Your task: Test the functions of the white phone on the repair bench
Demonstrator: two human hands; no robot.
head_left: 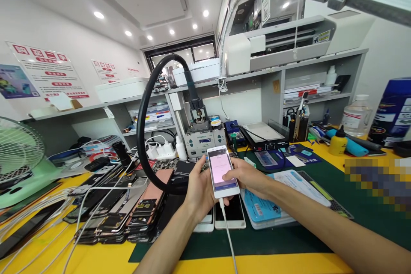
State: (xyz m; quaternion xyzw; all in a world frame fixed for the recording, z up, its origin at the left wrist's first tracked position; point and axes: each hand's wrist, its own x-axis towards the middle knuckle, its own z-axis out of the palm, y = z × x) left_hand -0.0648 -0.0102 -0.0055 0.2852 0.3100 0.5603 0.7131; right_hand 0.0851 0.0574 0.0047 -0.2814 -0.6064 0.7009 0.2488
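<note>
A white smartphone [223,171] with its screen lit pink is held up in the middle of the view. My left hand [201,186] is closed around its left edge, thumb along the side. From the right, my right hand [248,175] grips the other edge, and its thumb lies over the lower part of the screen. A white charging cable [227,227] runs from the phone's bottom end down toward me. Below the hands, another phone [237,214] with a dark screen lies on the green mat [272,242].
Stacks of phone screens [144,214] fill the left, beside a green fan [22,167]. A thick black hose [141,120] arches from the rework station [205,141]. A blue-and-white packet [276,201] lies right of the phone. A yellow bottle [338,142] stands farther right.
</note>
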